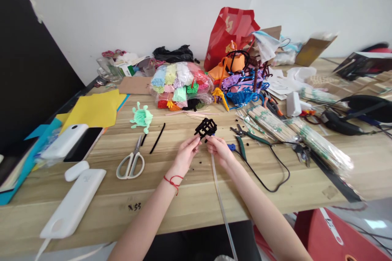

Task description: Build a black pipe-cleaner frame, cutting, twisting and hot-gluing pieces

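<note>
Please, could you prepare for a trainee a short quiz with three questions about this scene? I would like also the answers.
1. Multiple choice: what is at the fingertips of the left hand and the right hand?
A) a phone
B) a black openwork piece
C) a red bag

2. True or false: the scissors lie on the table, to the left of both hands.

3. Fill the gap: the red bracelet is on the ____ wrist.

Key: 1. B; 2. true; 3. left
</note>
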Demonstrator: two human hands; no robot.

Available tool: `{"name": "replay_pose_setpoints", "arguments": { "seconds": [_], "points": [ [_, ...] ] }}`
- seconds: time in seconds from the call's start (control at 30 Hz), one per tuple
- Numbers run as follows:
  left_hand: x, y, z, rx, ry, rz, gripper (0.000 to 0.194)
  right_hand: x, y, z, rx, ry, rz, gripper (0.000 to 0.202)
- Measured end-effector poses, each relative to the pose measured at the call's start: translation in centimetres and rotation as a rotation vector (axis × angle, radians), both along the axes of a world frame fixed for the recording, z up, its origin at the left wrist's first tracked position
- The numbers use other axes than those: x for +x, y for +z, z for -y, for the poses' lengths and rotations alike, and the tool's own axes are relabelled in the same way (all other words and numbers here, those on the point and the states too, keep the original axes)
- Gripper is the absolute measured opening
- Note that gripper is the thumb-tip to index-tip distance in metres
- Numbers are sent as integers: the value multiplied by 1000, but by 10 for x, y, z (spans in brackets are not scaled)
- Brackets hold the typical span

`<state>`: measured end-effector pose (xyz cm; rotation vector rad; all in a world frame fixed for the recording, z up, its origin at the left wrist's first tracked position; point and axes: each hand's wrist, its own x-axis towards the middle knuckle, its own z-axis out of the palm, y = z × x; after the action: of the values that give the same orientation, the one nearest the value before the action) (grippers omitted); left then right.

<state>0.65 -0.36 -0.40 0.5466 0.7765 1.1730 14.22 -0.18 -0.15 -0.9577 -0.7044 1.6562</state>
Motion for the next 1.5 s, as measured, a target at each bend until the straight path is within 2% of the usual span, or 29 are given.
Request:
{"name": "replay_pose_setpoints", "arguments": {
  "seconds": [0.2, 0.47, 0.77, 1.1, 1.37, 1.5],
  "points": [
    [2, 3, 2, 86, 88, -146, 25, 1, -5, -3, -100, 65, -141, 39],
    [9, 9, 8, 201, 144, -204, 26, 0, -5, -2, -164, 117, -353, 36],
    [9, 8, 10, 259, 113, -299, 34, 5, -7, -4, -174, 178, -440, 30],
    [4, 11, 9, 335, 115, -418, 28, 8, -4, -2, -205, 241, -542, 24],
    [1, 3, 6, 427, 131, -491, 25, 7, -2, -1, -261, 264, -606, 25],
    [0, -1, 3, 540, 159, -561, 23, 7, -1, -1, -294, 278, -638, 25]
  ]
}}
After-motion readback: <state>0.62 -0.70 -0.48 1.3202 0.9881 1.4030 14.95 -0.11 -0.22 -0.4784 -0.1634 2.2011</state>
